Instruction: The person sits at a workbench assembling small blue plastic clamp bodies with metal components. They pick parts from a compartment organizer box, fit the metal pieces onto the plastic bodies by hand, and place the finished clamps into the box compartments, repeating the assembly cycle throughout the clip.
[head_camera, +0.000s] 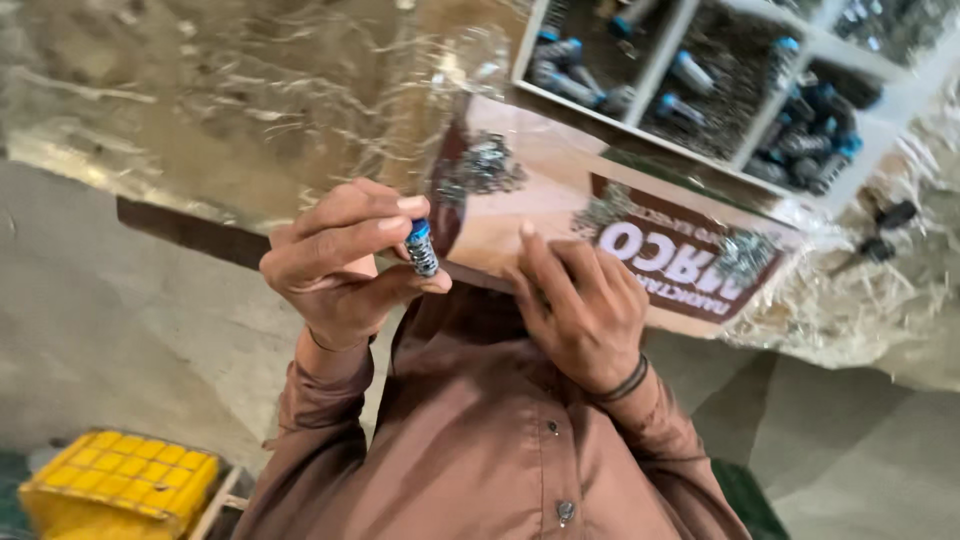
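Hands: left hand (345, 262) pinches blue-capped spring part (421, 247); right hand (580, 305) on brown-labelled carton (560, 200).

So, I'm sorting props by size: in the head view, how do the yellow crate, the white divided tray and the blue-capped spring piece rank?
1. White divided tray, cut off by the frame.
2. Yellow crate, also cut off and nearer the camera, so this order is unsure.
3. Blue-capped spring piece, pinched in the left hand.

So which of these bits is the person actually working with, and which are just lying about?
In use: blue-capped spring in left hand; cardboard box under right hand; metal bits on it.
Lying about: white tray of parts; yellow crate.
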